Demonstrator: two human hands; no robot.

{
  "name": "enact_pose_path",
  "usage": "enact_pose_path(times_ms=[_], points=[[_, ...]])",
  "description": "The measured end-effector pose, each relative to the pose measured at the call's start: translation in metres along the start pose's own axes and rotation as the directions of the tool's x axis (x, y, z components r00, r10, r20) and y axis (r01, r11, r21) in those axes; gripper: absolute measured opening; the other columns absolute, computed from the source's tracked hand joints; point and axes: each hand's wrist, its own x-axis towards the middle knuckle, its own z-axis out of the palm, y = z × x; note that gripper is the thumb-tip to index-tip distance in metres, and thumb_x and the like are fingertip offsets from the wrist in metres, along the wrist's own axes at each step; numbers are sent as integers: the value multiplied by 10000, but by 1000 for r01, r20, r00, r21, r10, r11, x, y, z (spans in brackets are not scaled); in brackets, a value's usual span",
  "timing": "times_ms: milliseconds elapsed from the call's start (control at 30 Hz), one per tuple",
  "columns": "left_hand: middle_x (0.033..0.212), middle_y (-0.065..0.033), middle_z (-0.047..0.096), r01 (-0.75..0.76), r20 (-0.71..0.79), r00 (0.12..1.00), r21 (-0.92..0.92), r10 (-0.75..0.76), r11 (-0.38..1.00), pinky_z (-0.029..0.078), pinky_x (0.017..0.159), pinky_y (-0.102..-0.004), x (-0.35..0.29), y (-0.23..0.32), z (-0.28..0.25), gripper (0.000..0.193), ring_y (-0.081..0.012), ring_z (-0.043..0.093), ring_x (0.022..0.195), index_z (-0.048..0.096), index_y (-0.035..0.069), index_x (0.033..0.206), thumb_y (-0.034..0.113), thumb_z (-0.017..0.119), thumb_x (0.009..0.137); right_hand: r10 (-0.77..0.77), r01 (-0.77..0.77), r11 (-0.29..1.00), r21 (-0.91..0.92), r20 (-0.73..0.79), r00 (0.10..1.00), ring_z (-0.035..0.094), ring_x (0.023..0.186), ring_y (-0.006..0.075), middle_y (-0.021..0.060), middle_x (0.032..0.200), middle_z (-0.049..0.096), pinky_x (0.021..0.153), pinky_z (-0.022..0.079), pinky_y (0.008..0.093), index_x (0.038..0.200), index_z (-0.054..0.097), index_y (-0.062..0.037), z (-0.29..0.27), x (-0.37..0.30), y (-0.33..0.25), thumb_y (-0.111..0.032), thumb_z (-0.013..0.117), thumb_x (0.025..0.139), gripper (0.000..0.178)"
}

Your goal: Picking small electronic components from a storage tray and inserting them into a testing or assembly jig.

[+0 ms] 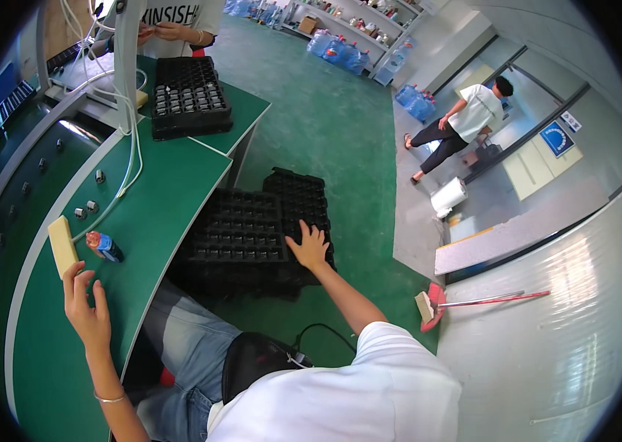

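Observation:
My left hand (89, 306) is over the green table (134, 199), its fingers loosely curled and apart, with nothing seen in it. Its fingertips are near the lower end of a pale yellow block (62, 247); I cannot tell whether they touch. A small bottle (105, 247) with an orange-red cap and dark label lies just beyond. My right hand (309, 247) reaches out to the right, fingers spread, over the near part of a black compartment tray (300, 193). Beside that tray is a stack of black compartment trays (234, 228). Three small metal parts, one a nut-like piece (100, 176), stand on the table.
A curved dark conveyor (31, 191) with several metal parts runs along the left. White cables (134, 140) hang onto the table. A black tray (189, 99) with metal parts sits farther back, near another person (178, 29). One more person (476, 118) walks by the doorway.

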Motion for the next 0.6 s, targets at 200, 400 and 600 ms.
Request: enact_pose_path(times_ms=[200, 400, 600], points=[[1232, -89, 639, -69, -13, 997, 64, 70, 996, 484, 710, -301, 1, 1, -5, 160, -225, 646, 989, 642, 33, 1047, -4, 629, 892, -15, 19, 999, 33, -140, 990, 375, 1398, 426, 192, 1506, 408, 1081, 284, 712, 1493, 416, -176, -5, 10, 14, -565, 645, 886, 757], [1188, -103, 658, -93, -34, 995, 5, 93, 996, 514, 706, -301, 10, 7, 14, 159, -227, 666, 924, 649, 26, 1018, -28, 638, 868, -156, 188, 981, 39, -417, 896, 487, 1310, 382, 180, 1390, 543, 1079, 390, 519, 1385, 535, -69, -42, 40, 19, -397, 683, 901, 604], [1085, -147, 647, -55, -75, 995, 66, 60, 996, 530, 819, -390, 7, 6, -12, 130, -333, 673, 954, 646, 21, 955, 30, 685, 832, -571, 814, 524, 251, -606, 554, 522, 1244, 343, 151, 1297, 601, 1093, 382, 421, 1313, 586, -29, -116, -17, -190, -170, 715, 870, 483]])
